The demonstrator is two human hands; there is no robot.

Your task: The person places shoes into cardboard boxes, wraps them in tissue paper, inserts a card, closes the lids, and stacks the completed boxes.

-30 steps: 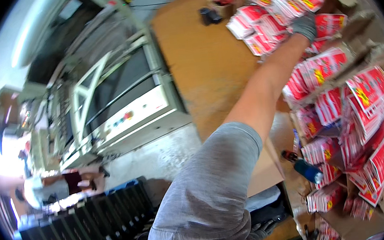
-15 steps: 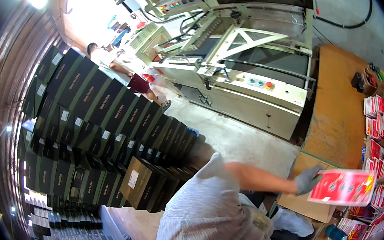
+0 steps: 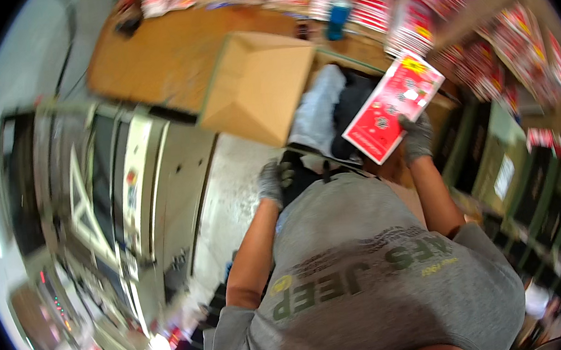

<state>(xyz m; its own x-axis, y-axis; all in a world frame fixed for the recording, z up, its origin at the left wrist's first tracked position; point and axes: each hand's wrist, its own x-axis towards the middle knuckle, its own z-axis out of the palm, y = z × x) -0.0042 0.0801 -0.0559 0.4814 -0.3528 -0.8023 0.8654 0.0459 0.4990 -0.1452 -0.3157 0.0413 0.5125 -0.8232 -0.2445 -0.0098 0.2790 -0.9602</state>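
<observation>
My right hand (image 3: 417,136), in a grey glove, grips a flat red packet (image 3: 392,109) with white edges and a yellow patch by its lower side. The packet is tilted over the right side of an open box (image 3: 252,86), whose tan lid is folded out to the left. Inside the box lie a pale blue-grey bundle (image 3: 318,114) and a black one (image 3: 347,111), their kind unclear. My left hand (image 3: 271,182), also gloved, hangs low near my waist beside something black. Blur hides how its fingers are set.
A brown wooden table (image 3: 168,57) spans the far side. Stacks of red packets (image 3: 372,4) line its back and right, with a blue-capped bottle (image 3: 338,17) among them. Dark boxes (image 3: 509,160) are stacked at right. A large pale machine (image 3: 140,188) stands at left.
My view has swung from the machine and box stacks round to the table. The red packet is now over the open box in my right hand, and both my hands show.
</observation>
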